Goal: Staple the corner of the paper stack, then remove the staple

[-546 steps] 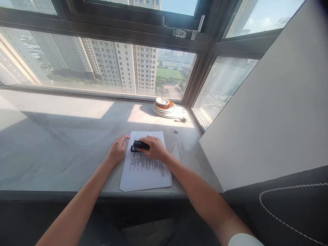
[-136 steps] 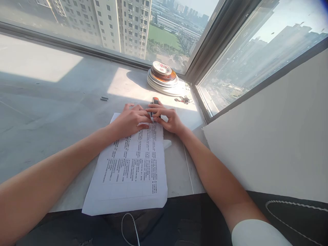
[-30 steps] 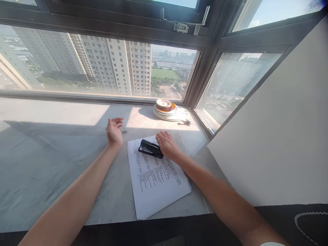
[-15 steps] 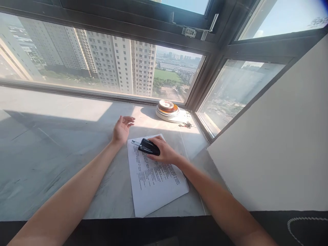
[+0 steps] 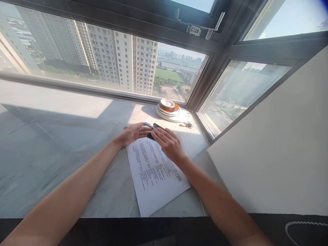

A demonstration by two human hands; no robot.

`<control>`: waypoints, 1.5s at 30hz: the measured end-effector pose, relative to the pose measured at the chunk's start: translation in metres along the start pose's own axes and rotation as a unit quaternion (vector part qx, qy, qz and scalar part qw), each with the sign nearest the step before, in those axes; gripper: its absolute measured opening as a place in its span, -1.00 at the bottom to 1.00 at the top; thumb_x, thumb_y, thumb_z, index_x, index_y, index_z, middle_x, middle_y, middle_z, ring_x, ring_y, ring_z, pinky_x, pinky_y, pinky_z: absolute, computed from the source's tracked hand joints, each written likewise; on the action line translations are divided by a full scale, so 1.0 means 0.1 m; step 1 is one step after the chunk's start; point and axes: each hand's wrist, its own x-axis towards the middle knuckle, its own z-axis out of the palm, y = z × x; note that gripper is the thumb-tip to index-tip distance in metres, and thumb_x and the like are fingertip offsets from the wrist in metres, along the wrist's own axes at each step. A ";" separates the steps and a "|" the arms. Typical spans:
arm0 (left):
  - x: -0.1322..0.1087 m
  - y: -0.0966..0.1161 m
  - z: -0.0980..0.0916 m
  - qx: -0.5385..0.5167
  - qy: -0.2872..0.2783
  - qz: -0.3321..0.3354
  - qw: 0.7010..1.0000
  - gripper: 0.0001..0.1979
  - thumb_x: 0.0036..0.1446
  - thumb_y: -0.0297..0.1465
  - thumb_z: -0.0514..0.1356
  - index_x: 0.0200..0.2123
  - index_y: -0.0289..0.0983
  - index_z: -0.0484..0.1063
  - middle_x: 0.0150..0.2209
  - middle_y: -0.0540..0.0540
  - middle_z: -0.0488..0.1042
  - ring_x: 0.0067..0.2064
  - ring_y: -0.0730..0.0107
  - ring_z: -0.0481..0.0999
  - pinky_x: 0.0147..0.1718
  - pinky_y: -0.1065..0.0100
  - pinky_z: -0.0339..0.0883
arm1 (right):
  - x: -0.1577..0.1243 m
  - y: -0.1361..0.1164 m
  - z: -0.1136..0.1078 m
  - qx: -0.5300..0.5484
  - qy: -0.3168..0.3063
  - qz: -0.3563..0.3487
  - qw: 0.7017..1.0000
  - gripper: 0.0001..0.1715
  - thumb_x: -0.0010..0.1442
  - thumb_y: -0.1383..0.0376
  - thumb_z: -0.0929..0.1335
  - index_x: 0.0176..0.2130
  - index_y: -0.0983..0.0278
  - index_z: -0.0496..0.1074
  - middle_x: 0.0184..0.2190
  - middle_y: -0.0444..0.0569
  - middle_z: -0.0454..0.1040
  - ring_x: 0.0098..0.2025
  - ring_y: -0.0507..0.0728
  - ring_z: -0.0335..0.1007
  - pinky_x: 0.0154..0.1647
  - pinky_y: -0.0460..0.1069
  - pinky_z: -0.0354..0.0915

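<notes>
A black stapler (image 5: 159, 126) is held up over the top edge of the printed paper sheets (image 5: 153, 174), its top arm raised away from its metal rail. My right hand (image 5: 171, 144) is closed around the body and covers much of it. At the rail's end, my left hand (image 5: 131, 134) grips with thumb and fingers; its exact contact is partly hidden. Just past the left wrist, a small dark strip (image 5: 125, 127) lies on the grey sill, too small to name surely.
The paper rests on a grey stone sill (image 5: 102, 191) beneath the windows. Behind the hands stand stacked round rolls (image 5: 167, 110), white and amber. A small bunch of keys or trinkets (image 5: 187, 125) lies beside them. A white wall (image 5: 276, 143) bounds the right side.
The stapler has been lifted off the page and moved toward the window. My left hand, earlier open and apart, has come over to its rail. The small dark strip now shows.
</notes>
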 end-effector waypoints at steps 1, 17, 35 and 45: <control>0.00 0.00 0.00 0.012 -0.008 0.001 1.000 -0.49 0.30 -0.06 0.46 0.15 -0.26 0.62 0.13 -0.37 0.68 0.16 -0.05 0.70 0.17 0.02 0.58 | 0.01 -0.01 0.00 -0.005 -0.010 -0.007 1.000 -0.42 0.51 0.53 0.26 0.31 0.10 0.55 0.32 -0.06 0.58 0.43 0.22 0.47 0.53 0.30 0.33; 0.07 -0.04 -0.15 0.036 0.206 0.118 0.971 -0.63 0.18 -0.24 0.57 -0.04 -0.32 0.71 -0.02 -0.29 0.74 0.01 0.11 0.76 0.18 0.09 0.63 | -0.03 -0.33 -0.04 0.115 0.076 0.234 0.962 -0.31 0.38 0.49 0.25 0.43 0.23 0.28 0.16 0.24 0.59 0.20 0.39 0.54 0.16 0.33 0.51; -0.06 -0.02 0.15 0.122 0.087 0.137 0.979 -0.53 0.00 -0.19 0.65 -0.06 -0.24 0.71 -0.26 -0.23 0.76 -0.15 -0.02 0.79 -0.12 0.08 0.69 | -0.09 -0.70 0.21 0.180 0.022 0.330 0.926 -0.11 0.42 0.30 0.29 0.58 0.14 -0.08 0.39 0.26 0.30 0.43 0.47 0.24 0.38 0.48 0.32; -0.21 -0.07 0.49 0.144 -0.010 0.145 0.979 -0.55 -0.09 -0.16 0.68 -0.24 -0.22 0.64 -0.43 -0.11 0.67 -0.42 0.12 0.69 -0.44 0.21 0.60 | -0.03 -0.34 0.03 0.138 0.077 0.035 0.987 -0.66 0.54 0.32 0.33 0.17 0.04 0.59 0.00 0.04 0.59 -0.01 0.20 0.51 0.07 0.14 0.53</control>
